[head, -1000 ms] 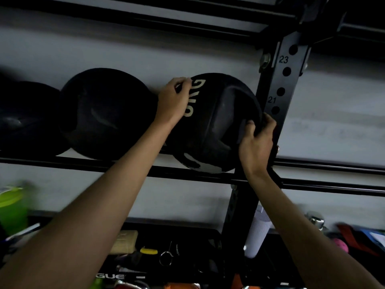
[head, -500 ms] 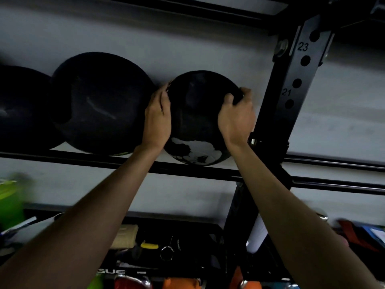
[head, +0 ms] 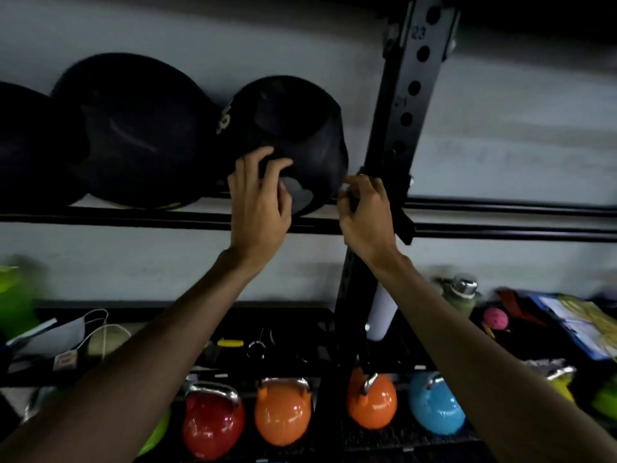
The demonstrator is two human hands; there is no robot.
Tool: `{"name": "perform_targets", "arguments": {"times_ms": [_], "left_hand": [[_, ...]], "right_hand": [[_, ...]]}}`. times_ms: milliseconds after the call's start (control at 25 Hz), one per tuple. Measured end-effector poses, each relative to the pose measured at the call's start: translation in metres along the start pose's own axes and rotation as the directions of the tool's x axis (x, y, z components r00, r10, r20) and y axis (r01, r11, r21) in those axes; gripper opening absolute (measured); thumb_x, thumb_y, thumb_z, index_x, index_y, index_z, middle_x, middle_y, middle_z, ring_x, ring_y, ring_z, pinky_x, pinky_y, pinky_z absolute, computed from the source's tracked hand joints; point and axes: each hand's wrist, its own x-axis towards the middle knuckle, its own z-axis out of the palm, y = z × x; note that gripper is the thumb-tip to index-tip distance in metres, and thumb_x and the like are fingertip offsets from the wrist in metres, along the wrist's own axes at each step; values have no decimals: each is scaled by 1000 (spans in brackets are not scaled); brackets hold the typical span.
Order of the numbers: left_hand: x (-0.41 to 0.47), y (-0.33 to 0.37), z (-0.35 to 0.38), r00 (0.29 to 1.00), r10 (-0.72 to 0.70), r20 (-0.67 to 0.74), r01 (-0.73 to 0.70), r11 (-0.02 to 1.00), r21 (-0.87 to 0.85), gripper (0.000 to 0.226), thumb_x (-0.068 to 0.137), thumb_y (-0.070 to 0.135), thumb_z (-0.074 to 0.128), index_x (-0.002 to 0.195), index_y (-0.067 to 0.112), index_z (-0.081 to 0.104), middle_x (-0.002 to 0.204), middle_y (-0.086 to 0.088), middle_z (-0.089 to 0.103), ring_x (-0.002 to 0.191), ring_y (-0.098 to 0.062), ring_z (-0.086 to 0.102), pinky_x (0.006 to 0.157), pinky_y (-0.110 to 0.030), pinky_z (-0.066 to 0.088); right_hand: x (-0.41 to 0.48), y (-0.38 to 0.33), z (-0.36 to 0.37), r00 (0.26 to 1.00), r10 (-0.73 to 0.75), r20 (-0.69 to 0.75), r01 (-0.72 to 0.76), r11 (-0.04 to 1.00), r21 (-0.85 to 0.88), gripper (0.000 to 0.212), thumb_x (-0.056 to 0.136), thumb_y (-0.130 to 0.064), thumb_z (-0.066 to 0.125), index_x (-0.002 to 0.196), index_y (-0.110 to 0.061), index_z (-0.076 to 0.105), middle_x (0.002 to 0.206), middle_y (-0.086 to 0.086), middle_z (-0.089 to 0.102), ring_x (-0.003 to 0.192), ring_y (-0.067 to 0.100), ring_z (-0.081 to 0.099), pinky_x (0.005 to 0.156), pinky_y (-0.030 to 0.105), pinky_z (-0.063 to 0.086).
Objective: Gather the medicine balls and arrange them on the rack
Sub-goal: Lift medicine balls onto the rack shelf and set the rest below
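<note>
Kettlebells [head: 283,416] in red, orange and blue stand in a row on the lowest level, directly under the work area. Above them, a cluttered shelf [head: 300,332] carries small loose items.

Left hand [head: 258,195]: fingers bent, tips resting on the lower front of the end medicine ball [head: 300,128], not wrapped round it. Right hand [head: 365,208]: fingers curled at the ball's lower right edge, just beside the upright [head: 410,105]. Whether it touches or pinches anything cannot be told.

Location: the ball sits on the rack's horizontal rails [head: 133,220], last in a line of three, touching the neighbouring ball [head: 140,135] and close to the upright.

Condition: black, matt, soft-looking shell, visibly dented across the front. Pale lettering shows on its left side and a pale worn patch underneath.

Risk, as judged: neither hand has a full grip, and the ball's underside bulges past the front rail. If it is not seated between the rails, it may roll forward on release and drop onto the shelf and kettlebells. The right fingers could also be caught between ball and upright. Behind all this runs a plain pale wall [head: 517,128].
</note>
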Motion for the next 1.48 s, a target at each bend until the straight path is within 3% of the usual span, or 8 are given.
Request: {"name": "perform_targets", "arguments": {"times_ms": [120,200,320,440,560,920,1160,1480], "left_hand": [[-62,44,19,983,-5,186,22,996,-86,21,89,2,57,108,6,64,107,-14,62,96,-34,61,78,-43,49],[-103,71,36,911,-87,402,137,986,-97,16,91,8,57,106,10,63,95,-12,66,84,-37,65,67,-39,48],[-172,117,72,648,-207,733,278,960,25,12,94,25,54,104,20,60,99,-8,71,94,-35,67,73,-38,51],[-255,200,107,401,-200,894,305,949,75,14,93,25,53,99,18,62,104,-9,71,102,-34,67,78,-38,51],[-326,281,131,207,-162,965,270,957,102,23,96,23,49,106,11,65,114,-16,69,110,-36,64,86,-40,49],[-454,441,188,-381,-27,924,235,964,125,18,99,28,47,96,20,64,89,-2,66,92,-25,69,78,-33,54],[-526,487,259,-523,-15,852,230,960,158,19,100,25,44,96,19,62,84,-2,68,77,-21,72,67,-35,59],[-590,528,357,-587,-82,805,295,905,308,20,99,20,48,104,12,66,103,-14,71,97,-34,69,84,-39,55]], "right_hand": [[-58,47,-28,991,5,136,8,995,-98,26,93,-16,55,115,-7,65,114,15,62,99,36,65,85,47,54],[-99,81,-46,962,49,268,0,984,-181,22,95,-20,54,110,-8,65,109,17,64,99,39,64,84,45,53],[-167,146,-80,859,220,463,-75,948,-311,22,97,-24,52,109,-10,65,111,18,65,105,39,63,86,45,51],[-251,227,-150,747,429,508,-231,883,-408,20,98,-22,50,105,-9,64,112,19,67,107,37,63,87,43,49],[-331,291,-215,634,594,495,-385,798,-464,23,99,-22,49,108,-7,65,115,21,68,110,37,63,89,40,49],[-500,407,-333,279,833,478,-635,534,-559,27,100,-18,41,113,-4,60,118,20,65,109,38,62,81,36,45],[-543,503,-353,82,875,478,-722,383,-577,27,102,-21,36,116,-8,56,111,16,64,101,37,63,76,38,46],[-545,625,-355,-83,881,466,-731,263,-629,27,101,-16,40,113,-1,59,112,21,66,101,38,64,79,42,51]]}}
